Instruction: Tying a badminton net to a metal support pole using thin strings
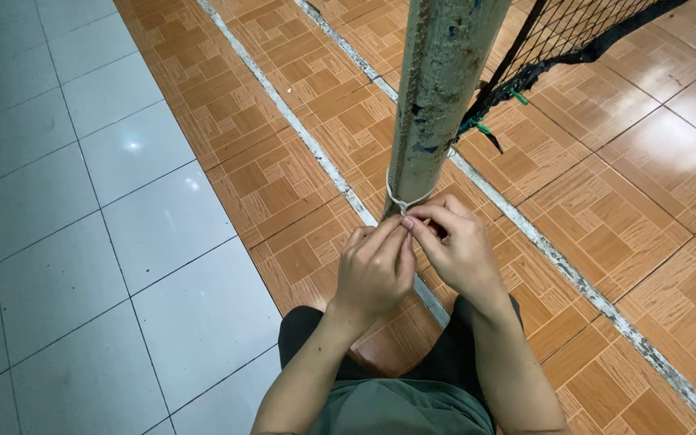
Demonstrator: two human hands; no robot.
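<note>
We're looking straight down at a worn, pale post (443, 89) that rises toward us from the floor, its long axis running from about 6 o'clock at the base up to 12 o'clock at the top of the view. A thin white cord (400, 200) is looped around the post low down, and both our hands meet right at that loop.

Our left hand (374, 270) comes in from 7 o'clock, fingers curled closed, thumb and forefinger pinched together at the cord's ends just below the post. Our right hand (459, 246) comes in from 5 o'clock, also closed, fingertips pinching at the same spot, touching the left hand's fingertips. The cord itself lies at 12 o'clock from both grips, just beyond the fingertips, wrapped across the post from 9 o'clock to 3 o'clock, so at right angles to the post's length. How much cord sits inside the fingers we can't tell; the knuckles hide it.

Both hands are about equally near the loop, the right one a touch higher up the post.

Off at 1 o'clock a black net (561, 36) stretches away from the post, tied on with bits of green string (483, 127). Under everything runs brown patterned tile floor (300, 97) with a white painted line (541, 242) heading toward 4 o'clock, and grey-white tiles (82, 201) fill the 9 o'clock side.
</note>
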